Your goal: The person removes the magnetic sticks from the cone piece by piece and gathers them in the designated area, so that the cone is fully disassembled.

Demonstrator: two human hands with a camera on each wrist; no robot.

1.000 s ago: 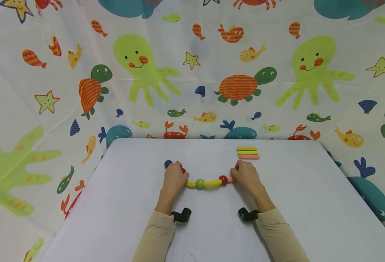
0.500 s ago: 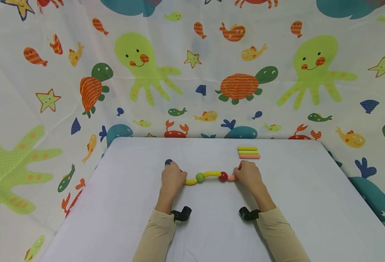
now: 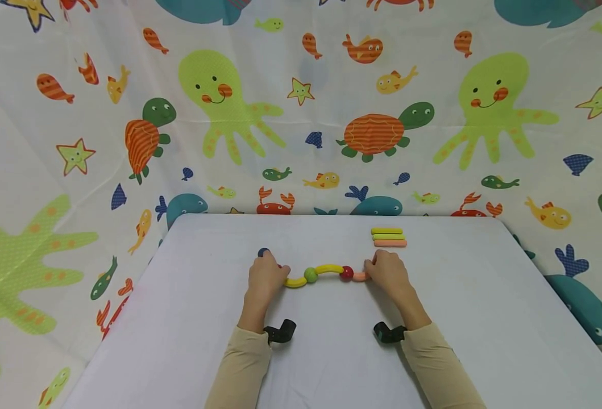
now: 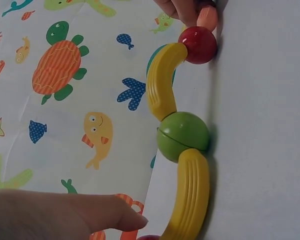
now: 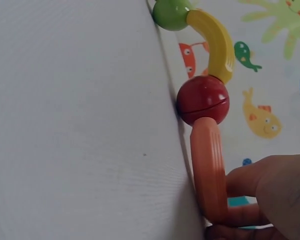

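A chain of magnetic building balls and curved rods lies across the table between my hands. It has a yellow rod (image 4: 192,195), a green ball (image 3: 310,275), a second yellow rod (image 3: 328,268), a red ball (image 5: 203,100) and an orange rod (image 5: 209,170). My left hand (image 3: 266,278) grips the chain's left end, its fingers hiding most of that part. A dark blue ball (image 3: 262,251) peeks out beyond its fingers, and another red ball (image 4: 149,237) shows near the thumb. My right hand (image 3: 386,271) pinches the far end of the orange rod.
Two yellowish rods (image 3: 387,231) and an orange rod (image 3: 390,243) lie in a stack behind my right hand on the white table (image 3: 459,295). A curtain printed with sea animals (image 3: 372,133) hangs beyond the table's back edge.
The chain's middle has shifted away from me, and the yellow rod by the red ball now arches toward the back. My left hand has moved slightly left; the right stays nearly still.
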